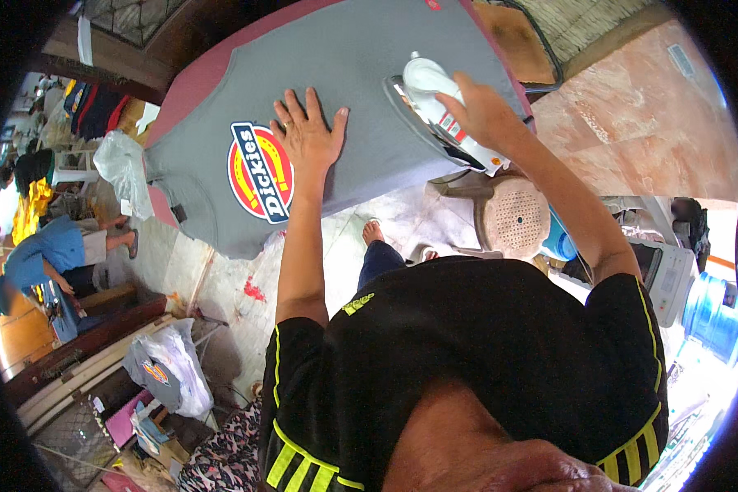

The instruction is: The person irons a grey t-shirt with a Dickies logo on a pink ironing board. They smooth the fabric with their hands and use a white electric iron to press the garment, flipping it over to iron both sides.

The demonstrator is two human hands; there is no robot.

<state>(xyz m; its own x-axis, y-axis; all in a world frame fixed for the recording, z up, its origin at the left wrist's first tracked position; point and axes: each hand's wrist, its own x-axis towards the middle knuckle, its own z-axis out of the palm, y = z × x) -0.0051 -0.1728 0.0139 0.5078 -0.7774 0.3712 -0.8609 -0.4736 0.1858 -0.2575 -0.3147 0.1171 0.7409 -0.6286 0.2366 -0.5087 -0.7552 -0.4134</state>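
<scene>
A grey shirt point(344, 49) is spread over an ironing board point(209, 66) with a maroon cover. On the shirt's chest is a red, yellow and blue printed emblem point(244, 190). My left hand point(307, 139) lies flat on the cloth beside the emblem, fingers spread. In my right hand point(480, 111) is the handle of a white clothes iron point(430, 86), its soleplate edge against the shirt to the right of the emblem. My right fingers wrap the handle and are partly hidden.
A plastic bag point(125, 168) hangs by the board's left end. A round perforated stool point(512, 217) stands below the board, near blue water jugs point(709, 316). At left a person in blue point(45, 254) bends over. Folded shirts point(168, 373) lie lower left; a marbled surface point(640, 115) extends right.
</scene>
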